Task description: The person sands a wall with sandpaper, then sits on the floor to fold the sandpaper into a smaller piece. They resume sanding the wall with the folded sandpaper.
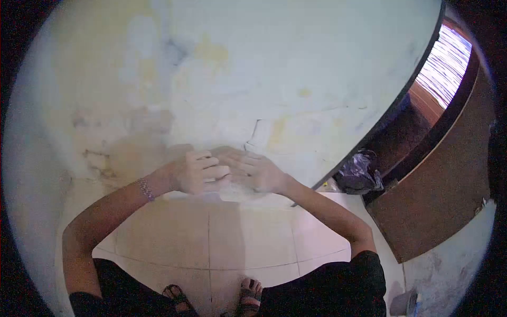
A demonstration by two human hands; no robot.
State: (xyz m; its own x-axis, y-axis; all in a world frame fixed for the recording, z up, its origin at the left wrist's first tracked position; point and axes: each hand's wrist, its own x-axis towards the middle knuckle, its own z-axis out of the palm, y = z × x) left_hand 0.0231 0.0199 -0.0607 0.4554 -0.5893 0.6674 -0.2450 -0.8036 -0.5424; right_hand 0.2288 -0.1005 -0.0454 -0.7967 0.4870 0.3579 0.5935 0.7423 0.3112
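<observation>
My left hand [202, 171], with a bracelet [146, 189] at its wrist, is at the stained, pale wall [317, 63]. Its fingers are curled inward, and whatever they may hold is too pale and blurred to make out. Close beside it on the right is my right hand [260, 173], its fingers stretched toward the left hand and apart, with nothing distinct in them. A whitish patch just under both hands is unclear. Dark cracks mark the wall above the right hand.
Below lies a tiled floor [174, 227], with my sandalled feet [251, 296] near the bottom. To the right are a dark plastic bag [360, 173], a brown panel [433, 185] and a bright striped opening [446, 63] beyond the wall's dark edge. A small container [404, 304] stands at lower right.
</observation>
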